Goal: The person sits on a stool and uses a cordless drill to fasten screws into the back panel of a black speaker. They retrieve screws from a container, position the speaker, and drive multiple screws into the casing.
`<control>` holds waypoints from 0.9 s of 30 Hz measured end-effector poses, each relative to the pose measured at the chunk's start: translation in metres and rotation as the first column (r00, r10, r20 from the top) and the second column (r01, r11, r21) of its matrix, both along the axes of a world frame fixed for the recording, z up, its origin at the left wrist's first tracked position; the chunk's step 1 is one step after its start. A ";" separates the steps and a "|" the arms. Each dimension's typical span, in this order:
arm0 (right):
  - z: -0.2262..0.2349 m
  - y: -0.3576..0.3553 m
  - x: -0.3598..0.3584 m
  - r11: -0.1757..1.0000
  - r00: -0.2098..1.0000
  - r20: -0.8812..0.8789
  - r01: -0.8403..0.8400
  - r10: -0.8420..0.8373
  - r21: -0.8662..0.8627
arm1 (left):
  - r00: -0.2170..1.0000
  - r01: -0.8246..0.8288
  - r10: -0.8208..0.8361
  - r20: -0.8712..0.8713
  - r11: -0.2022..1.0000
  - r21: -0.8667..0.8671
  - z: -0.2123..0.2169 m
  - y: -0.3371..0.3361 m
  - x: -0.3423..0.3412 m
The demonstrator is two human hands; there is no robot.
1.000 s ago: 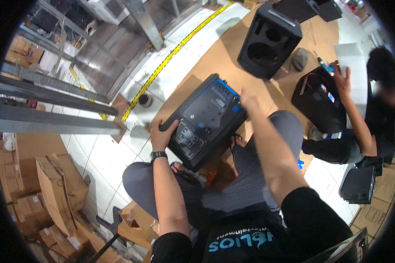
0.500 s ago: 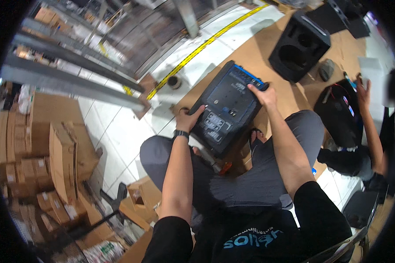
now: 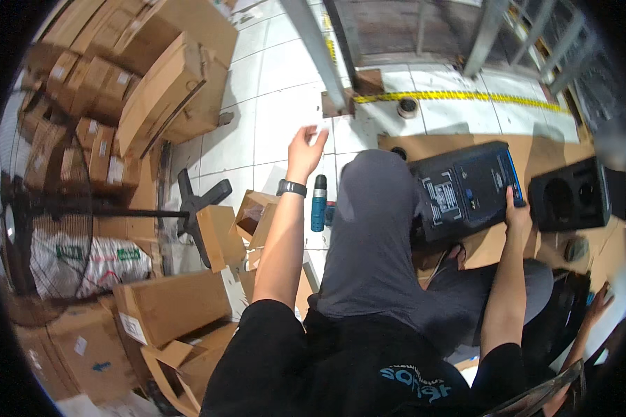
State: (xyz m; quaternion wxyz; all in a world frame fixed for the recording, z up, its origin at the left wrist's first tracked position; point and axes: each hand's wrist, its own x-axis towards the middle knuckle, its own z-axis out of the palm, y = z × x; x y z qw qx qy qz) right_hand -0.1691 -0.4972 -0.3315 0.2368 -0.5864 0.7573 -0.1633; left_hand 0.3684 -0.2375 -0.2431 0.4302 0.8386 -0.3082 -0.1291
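My right hand (image 3: pixel 516 213) grips the right edge of a black, box-shaped speaker unit (image 3: pixel 476 198) with a blue edge strip and white print on its back panel. The unit lies tilted beside my raised left knee, which hides its left end. Off to the left, my left hand (image 3: pixel 305 154) hangs over the white tiles, empty, with thumb and fingers apart and the fingertips blurred. Just below that hand on the floor is a teal-and-black cordless drill (image 3: pixel 318 205), partly hidden by my leg.
A black speaker cabinet (image 3: pixel 570 194) with round openings stands on cardboard sheeting (image 3: pixel 556 146) at right. Cardboard boxes (image 3: pixel 167 90) and a black fan (image 3: pixel 55 208) crowd the left. A small round tub (image 3: pixel 407 108) sits near yellow tape. Another person's hand (image 3: pixel 598 303) shows at lower right.
My left hand has let go of the speaker unit and reached left. My right hand keeps its hold. The view has swung left, bringing the drill and fan into sight.
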 end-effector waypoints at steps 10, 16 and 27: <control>0.072 0.018 0.028 0.960 0.951 0.137 -0.270 0.278 -0.074 | 0.983 -0.124 0.182 -0.022 0.749 0.651 -0.187 0.107 -0.046; 0.146 0.062 0.053 0.895 0.953 0.096 -0.233 0.289 -0.381 | 0.995 -0.099 0.075 0.071 0.891 0.442 -0.083 0.082 -0.024; 0.230 0.109 0.213 0.231 0.390 -0.026 -0.598 0.920 -0.768 | 0.814 0.294 -0.217 0.539 0.954 -0.060 0.268 -0.059 -0.129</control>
